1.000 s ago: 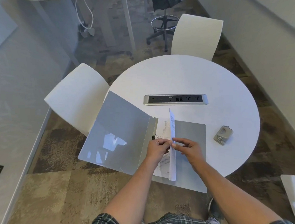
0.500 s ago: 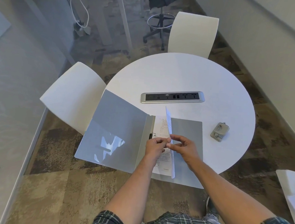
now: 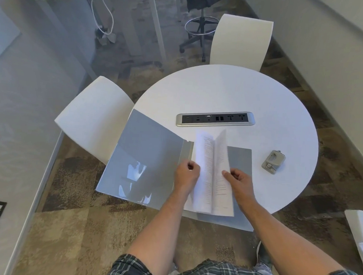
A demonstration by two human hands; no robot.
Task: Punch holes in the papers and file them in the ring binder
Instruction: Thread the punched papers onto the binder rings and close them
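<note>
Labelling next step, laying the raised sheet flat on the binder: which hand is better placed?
Right, probably. The right hand touches the printed sheet standing over the ring binder's right half; the left hand sits curled by the spine.

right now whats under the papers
The open grey binder lies under the papers, on the round table. Its rings are covered by the sheets and the left hand.

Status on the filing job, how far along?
Late stage. Done, apparently: hole punch set aside on the table. In hand: papers over the open binder at its spine, left hand and right hand beside them. Left: seating sheets, closing cover.
</note>
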